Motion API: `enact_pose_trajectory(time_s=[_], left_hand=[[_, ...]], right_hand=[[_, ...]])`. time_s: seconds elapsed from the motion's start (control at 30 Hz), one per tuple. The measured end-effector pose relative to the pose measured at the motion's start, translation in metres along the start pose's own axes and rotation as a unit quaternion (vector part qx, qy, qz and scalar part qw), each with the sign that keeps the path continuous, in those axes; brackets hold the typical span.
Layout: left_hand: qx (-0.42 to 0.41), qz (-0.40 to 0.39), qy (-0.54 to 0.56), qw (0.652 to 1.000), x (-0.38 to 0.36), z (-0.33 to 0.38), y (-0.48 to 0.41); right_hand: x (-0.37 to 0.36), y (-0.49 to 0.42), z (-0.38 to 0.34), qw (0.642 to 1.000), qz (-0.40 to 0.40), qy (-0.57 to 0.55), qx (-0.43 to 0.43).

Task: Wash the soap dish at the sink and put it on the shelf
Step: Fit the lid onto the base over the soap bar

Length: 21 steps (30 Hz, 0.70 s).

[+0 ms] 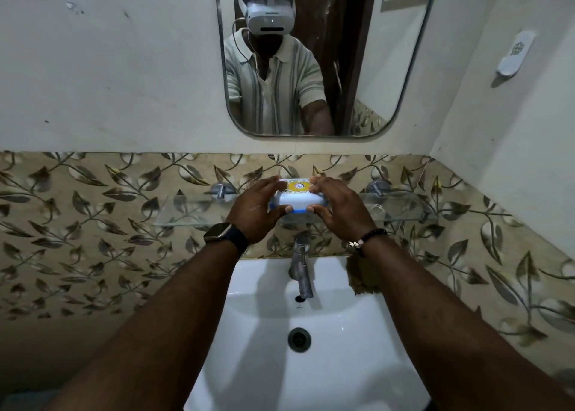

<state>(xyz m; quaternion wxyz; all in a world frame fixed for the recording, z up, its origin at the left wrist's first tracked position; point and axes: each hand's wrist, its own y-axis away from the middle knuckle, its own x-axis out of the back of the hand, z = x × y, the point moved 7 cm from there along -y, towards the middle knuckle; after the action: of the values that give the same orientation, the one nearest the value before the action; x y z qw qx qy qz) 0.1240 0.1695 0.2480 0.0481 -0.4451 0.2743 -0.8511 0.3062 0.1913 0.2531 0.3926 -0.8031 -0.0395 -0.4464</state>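
Both hands are up at the shelf, which is on the far wall above the sink. The left hand and the right hand grip the soap dish from its two ends: fingers curled over the far edge, thumbs under the near edge. The dish is at the middle of the shelf, but I cannot tell if it rests on the glass or is just above it.

No water comes from the tap and the basin looks dry, so I judge the washing is not yet done and the dish is only being taken. It could also be the final placing; one picture does not decide this.

The dish is smooth white plastic, oval with rounded corners and a blue rim at the bottom. Just behind it there is a yellow pack, probably soap. The shelf is clear glass on two metal pegs. The sink is glossy white ceramic, the tap is dull metal, and the wall tile has a leaf pattern.
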Motion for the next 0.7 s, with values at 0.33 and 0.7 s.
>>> enact_pose_trajectory(time_s=[0.33,0.7], left_hand=[[0.028,-0.022,-0.028,0.999,-0.016,-0.009,-0.003],[-0.036,0.025,-0.045,0.998,-0.018,0.003,0.011]], right_hand=[[-0.017,0.004,0.011,0.999,0.006,-0.032,-0.043],[0.000,0.015,-0.005,0.999,0.037,0.007,-0.018]])
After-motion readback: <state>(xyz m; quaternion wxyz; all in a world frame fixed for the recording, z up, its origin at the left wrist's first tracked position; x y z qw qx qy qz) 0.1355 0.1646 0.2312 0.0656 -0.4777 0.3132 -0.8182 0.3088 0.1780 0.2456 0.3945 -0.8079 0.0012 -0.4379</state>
